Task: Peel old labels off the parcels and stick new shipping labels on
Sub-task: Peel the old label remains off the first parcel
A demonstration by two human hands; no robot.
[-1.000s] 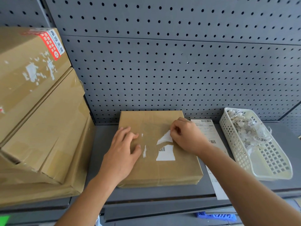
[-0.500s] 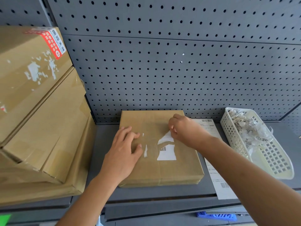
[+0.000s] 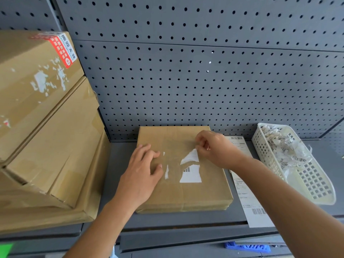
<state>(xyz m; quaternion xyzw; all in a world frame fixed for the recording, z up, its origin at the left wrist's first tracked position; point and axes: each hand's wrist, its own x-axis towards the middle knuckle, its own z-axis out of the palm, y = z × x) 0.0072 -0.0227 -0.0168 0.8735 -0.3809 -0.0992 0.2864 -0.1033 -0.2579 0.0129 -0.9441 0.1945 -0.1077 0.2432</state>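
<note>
Flat brown parcel (image 3: 195, 196) lies on the grey shelf (image 3: 122, 159), its far edge against the pegboard (image 3: 186, 81). The old label (image 3: 191, 175) is partly removed: a white remnant with a barcode adheres near the middle of the top face, and a torn strip above it is lifted. The right hand (image 3: 214, 148) pinches that lifted strip between thumb and fingertips. The left hand (image 3: 141, 174) lies flat on the parcel's left half, fingers spread and gripping nothing, bracing it. Thin white slivers of residue (image 3: 166, 172) sit just beside the left fingertips. The new shipping label (image 3: 247, 198) lies on the shelf, just to the right of the parcel and partly under the right forearm. A white plastic basket (image 3: 320, 190) further right holds label scraps (image 3: 279, 146). Stacked cartons (image 3: 46, 127) stand at the left, the top one showing similar residue. Assessment: peeling is in hand and the new label is not yet applied. The strip is best drawn low and slowly, close to the surface, towards the barcode piece, since the paper evidently tears into fragments. The bracing hand should sit near the peel line so the parcel does not lift. Slivers want clearing before the new label goes down, to give a flat bond.
</note>
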